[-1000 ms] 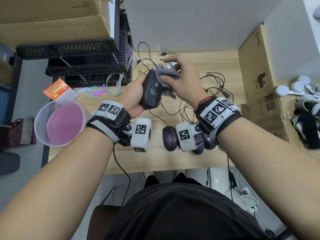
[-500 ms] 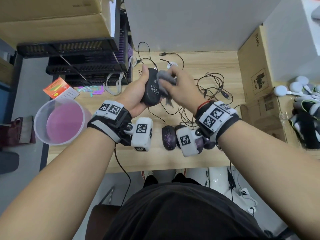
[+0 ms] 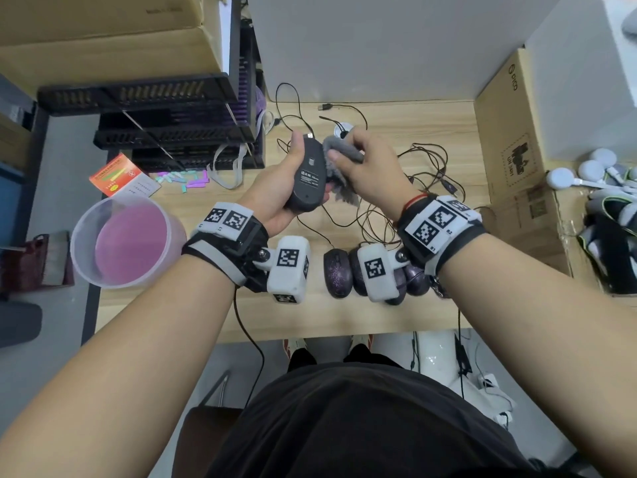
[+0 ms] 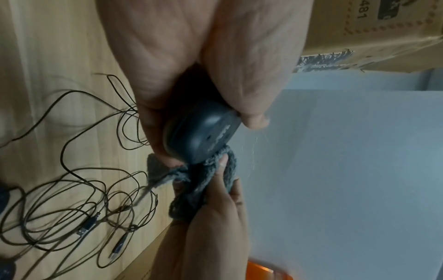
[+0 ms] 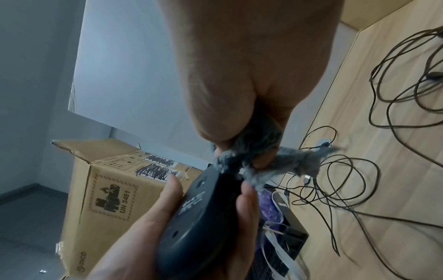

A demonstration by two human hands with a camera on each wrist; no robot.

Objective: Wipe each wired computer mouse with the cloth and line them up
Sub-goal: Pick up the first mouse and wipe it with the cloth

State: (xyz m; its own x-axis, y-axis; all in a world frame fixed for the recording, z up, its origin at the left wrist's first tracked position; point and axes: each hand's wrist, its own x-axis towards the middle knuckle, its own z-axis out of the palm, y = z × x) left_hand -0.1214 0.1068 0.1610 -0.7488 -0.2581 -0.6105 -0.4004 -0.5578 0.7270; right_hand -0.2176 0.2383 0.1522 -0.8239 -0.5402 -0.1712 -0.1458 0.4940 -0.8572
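Observation:
My left hand (image 3: 275, 188) grips a black wired mouse (image 3: 308, 177) above the desk, its underside with a label turned up. In the left wrist view the mouse (image 4: 201, 132) sits between thumb and fingers. My right hand (image 3: 368, 170) holds a grey cloth (image 3: 339, 157) bunched against the mouse's right side; the cloth (image 5: 254, 163) shows pinched in the right wrist view, touching the mouse (image 5: 199, 217). Several dark purple-speckled mice (image 3: 337, 274) lie side by side near the desk's front edge, partly hidden by my right wrist camera.
Tangled black cables (image 3: 413, 188) with USB plugs spread over the wooden desk (image 3: 396, 122). Black crates (image 3: 172, 132) stand at the left, a clear tub (image 3: 127, 239) with a pink bottom at the front left, a cardboard box (image 3: 517, 160) at the right.
The left hand has turned the mouse more upright, its front end pointing away. The right hand with the cloth has slid from the mouse's top to its right side.

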